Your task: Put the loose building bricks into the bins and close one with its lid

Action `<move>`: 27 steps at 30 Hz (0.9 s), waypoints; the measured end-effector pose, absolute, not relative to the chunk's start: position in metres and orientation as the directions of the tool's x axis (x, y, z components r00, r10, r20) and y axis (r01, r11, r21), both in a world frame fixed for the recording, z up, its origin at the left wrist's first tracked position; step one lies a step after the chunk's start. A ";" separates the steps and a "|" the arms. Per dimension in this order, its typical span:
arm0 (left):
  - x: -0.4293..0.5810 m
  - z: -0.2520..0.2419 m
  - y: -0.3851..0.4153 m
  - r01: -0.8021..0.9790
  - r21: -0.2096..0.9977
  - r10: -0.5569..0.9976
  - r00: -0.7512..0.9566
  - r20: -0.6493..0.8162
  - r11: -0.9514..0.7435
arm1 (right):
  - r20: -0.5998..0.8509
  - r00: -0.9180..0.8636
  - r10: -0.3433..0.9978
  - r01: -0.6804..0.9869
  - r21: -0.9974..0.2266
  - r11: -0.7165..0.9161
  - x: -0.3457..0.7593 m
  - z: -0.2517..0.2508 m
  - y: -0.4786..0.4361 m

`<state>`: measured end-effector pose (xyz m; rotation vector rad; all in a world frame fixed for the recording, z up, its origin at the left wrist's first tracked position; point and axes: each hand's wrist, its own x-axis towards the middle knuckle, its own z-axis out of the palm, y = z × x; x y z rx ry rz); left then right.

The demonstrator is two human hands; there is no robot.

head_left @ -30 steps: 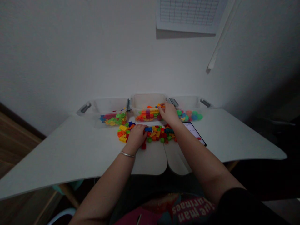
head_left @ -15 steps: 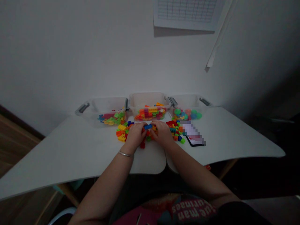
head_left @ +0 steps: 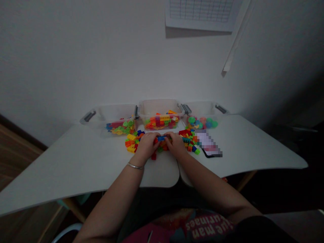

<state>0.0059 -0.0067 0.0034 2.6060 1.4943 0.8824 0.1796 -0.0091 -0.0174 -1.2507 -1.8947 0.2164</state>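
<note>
My left hand and my right hand meet over a pile of coloured building bricks on the white table. Between the fingertips of both hands is a blue brick, gripped from either side. The fingers of each hand are bent and closed around its ends; my palms hide part of the pile. Just below my left fingers lies a red brick. Right of my right hand are a teal brick and several green, blue and yellow ones.
Three clear bins stand along the wall: the left bin, the middle bin and the right bin, each holding coloured plastic pieces. A phone lies right of the pile. The white table has a curved front edge.
My right fingertips have shifted slightly right along the blue brick, and more blue shows between the hands. Both forearms stay nearly in place.
</note>
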 end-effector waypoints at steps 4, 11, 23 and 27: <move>0.006 0.005 -0.008 0.801 0.283 0.809 0.371 0.457 -0.527 | 0.563 -0.165 0.810 0.684 -0.526 0.505 0.180 -0.017 -0.009; 0.005 -0.001 -0.005 0.818 0.297 0.826 0.331 0.456 -0.492 | 0.610 -0.093 0.787 0.562 -0.620 0.547 0.180 -0.017 -0.006; 0.002 -0.005 -0.004 0.823 0.295 0.835 0.336 0.437 -0.485 | 0.755 0.167 0.634 0.493 -0.621 0.610 0.194 0.015 0.006; 0.001 -0.007 -0.002 0.836 0.287 0.846 0.330 0.420 -0.468 | 0.780 0.124 0.613 0.545 -0.570 0.615 0.202 0.035 0.016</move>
